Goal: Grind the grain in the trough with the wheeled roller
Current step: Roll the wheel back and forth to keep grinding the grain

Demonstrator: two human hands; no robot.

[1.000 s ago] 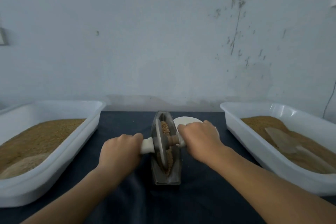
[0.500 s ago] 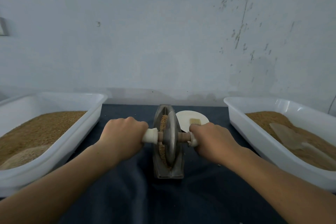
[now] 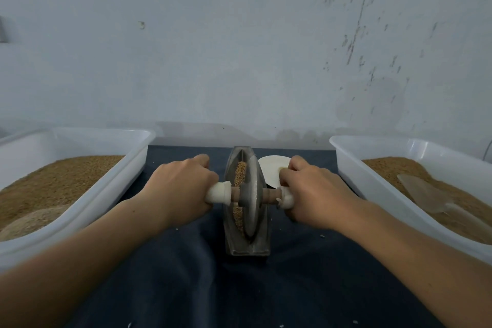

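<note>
A narrow grey metal trough (image 3: 246, 247) lies lengthwise on the dark cloth in front of me. Brown grain (image 3: 239, 176) fills its groove. A grey disc roller (image 3: 253, 194) stands upright in the groove near the middle, on a wooden axle with white end grips. My left hand (image 3: 181, 189) grips the left end of the axle. My right hand (image 3: 314, 194) grips the right end. Both fists hide most of the white grips.
A white tub (image 3: 111, 194) of brown grain stands at the left. Another white tub (image 3: 354, 165) at the right holds grain and a pale scoop (image 3: 423, 192). A small white dish (image 3: 271, 168) sits behind the trough, partly behind my right hand. The wall is close behind.
Both hands have rolled the disc along the trough, towards its far end and then a little back towards the middle. The camera has tilted downward.
</note>
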